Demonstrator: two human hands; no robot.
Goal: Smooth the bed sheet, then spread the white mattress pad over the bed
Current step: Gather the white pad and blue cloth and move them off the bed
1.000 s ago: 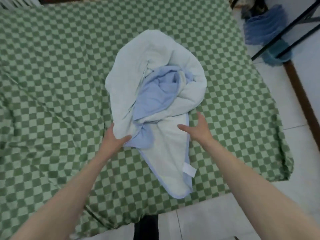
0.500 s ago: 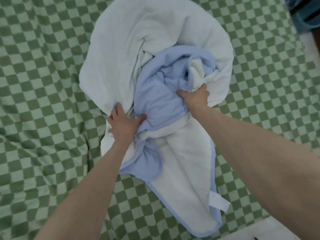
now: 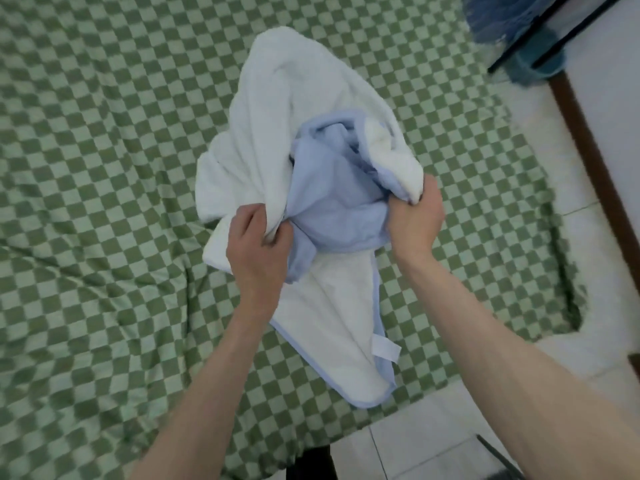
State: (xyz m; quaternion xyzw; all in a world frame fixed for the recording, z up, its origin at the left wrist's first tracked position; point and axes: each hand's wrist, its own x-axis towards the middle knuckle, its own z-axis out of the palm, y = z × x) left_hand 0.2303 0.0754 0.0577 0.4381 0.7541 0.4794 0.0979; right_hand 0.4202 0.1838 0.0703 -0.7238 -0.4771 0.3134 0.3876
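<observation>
The white mattress pad [image 3: 277, 109] lay bunched mid-bed on the checked sheet [image 3: 104, 168], its length running away from the person. Left hand [image 3: 258, 247] and right hand [image 3: 414, 220] each clenched its near folds, equally close.

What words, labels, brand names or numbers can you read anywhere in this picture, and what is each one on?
None can be read.
White fabric tag on the blue-edged corner of the bunched white mattress pad: looks blank; any print is too blurred to tell.
Green-and-white checkered bed sheet: pattern only, no text.
Blue cloth by the black metal frame at upper right: no lettering visible.
</observation>
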